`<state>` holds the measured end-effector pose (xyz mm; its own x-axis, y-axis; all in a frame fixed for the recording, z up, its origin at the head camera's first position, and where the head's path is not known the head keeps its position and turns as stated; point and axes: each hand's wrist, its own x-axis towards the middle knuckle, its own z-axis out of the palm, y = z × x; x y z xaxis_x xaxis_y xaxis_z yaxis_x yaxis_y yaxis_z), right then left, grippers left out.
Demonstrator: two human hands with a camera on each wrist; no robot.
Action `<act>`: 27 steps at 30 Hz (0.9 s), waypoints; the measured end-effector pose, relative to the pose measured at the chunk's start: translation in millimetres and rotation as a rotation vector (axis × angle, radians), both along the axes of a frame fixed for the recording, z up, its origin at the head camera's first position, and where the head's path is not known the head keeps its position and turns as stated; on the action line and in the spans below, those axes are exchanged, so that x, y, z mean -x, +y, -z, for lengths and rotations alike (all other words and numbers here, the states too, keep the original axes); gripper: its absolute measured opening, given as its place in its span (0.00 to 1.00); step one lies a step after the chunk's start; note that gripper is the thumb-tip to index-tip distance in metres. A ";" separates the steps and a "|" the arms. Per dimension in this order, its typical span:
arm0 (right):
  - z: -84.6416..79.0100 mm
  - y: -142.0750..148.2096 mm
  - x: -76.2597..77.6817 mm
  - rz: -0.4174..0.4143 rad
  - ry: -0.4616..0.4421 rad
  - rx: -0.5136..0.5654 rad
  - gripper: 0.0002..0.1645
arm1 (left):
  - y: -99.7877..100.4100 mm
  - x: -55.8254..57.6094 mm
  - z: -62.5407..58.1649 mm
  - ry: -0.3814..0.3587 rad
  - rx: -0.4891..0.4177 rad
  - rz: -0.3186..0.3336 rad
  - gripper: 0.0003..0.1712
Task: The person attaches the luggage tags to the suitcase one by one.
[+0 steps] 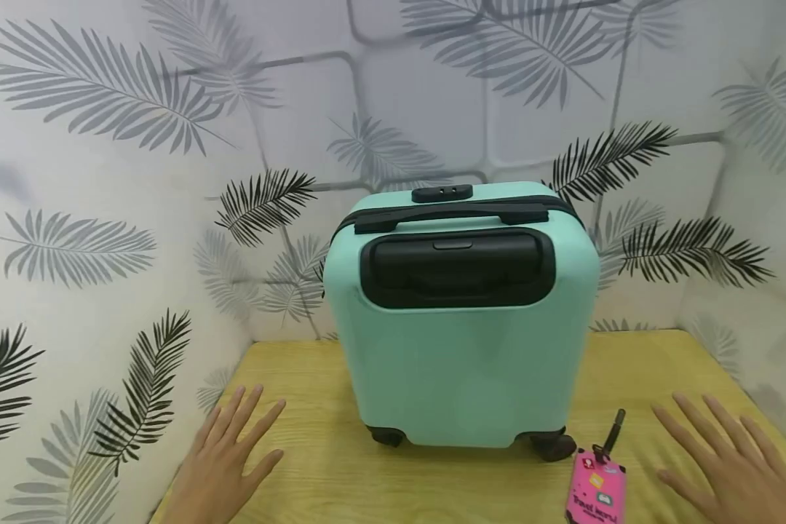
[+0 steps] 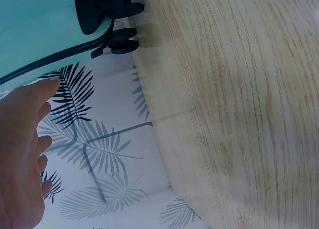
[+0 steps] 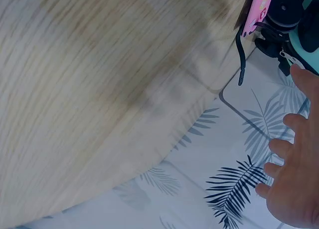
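A mint-green suitcase (image 1: 465,371) stands upright on its wheels, with a black carry handle (image 1: 455,212) and a recessed black pull-handle panel (image 1: 458,271). To its right lies a pink luggage tag (image 1: 596,487) printed with "Travel World", its black strap (image 1: 614,429) pointing away from me. My left hand (image 1: 221,458) is spread with straight fingers at the left, apart from the suitcase. On the other side my right hand (image 1: 733,466) has its fingers spread too, nearest to the luggage tag. Neither hand holds anything. Both wrist views show the same hands beside the suitcase wheels (image 2: 124,39).
The suitcase stands on a light wooden table (image 1: 301,480) with a rounded edge. Close behind and on both sides rise walls papered with grey and black feather leaves (image 1: 105,94). A black combination lock (image 1: 442,193) sits on the suitcase's top.
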<state>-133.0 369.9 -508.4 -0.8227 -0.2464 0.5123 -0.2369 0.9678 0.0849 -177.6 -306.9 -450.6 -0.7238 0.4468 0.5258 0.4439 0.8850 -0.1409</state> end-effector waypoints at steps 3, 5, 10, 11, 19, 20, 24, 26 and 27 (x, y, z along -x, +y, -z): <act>-4.7 0.2 3.9 -0.041 -0.006 0.009 0.57 | -2.0 -3.0 -1.8 0.005 -0.013 -0.010 0.38; -6.0 1.3 4.5 -0.058 -0.031 0.024 0.55 | -2.7 -3.9 -3.1 0.006 -0.015 -0.014 0.38; -2.2 8.8 -0.4 -0.041 -0.115 0.096 0.62 | -0.5 -3.2 -4.1 -0.011 0.002 -0.009 0.38; -0.9 10.3 -1.4 -0.029 -0.133 0.119 0.65 | 0.1 -2.8 -4.2 -0.009 0.003 -0.006 0.38; -4.8 13.6 4.7 -0.167 -0.317 0.542 0.57 | 0.6 -5.2 -7.1 -0.001 -0.013 -0.011 0.39; -7.2 13.5 5.3 -0.156 -0.373 0.584 0.55 | 0.6 -5.5 -7.5 -0.010 -0.013 -0.012 0.38; -16.1 13.8 6.9 -0.087 -0.573 0.694 0.52 | 3.1 -8.0 -10.3 -0.083 -0.042 -0.026 0.38; -18.5 14.3 7.1 -0.088 -0.633 0.756 0.51 | 5.1 -9.5 -12.1 -0.146 -0.084 -0.033 0.40; -18.9 14.3 7.2 -0.095 -0.653 0.787 0.50 | 6.5 -10.3 -13.5 -0.183 -0.113 -0.036 0.40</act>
<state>-140.2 384.2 -489.5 -0.9935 -0.1130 0.0164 -0.0882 0.6683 -0.7387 -167.3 -300.4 -437.1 -0.8264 0.3642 0.4295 0.4204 0.9064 0.0404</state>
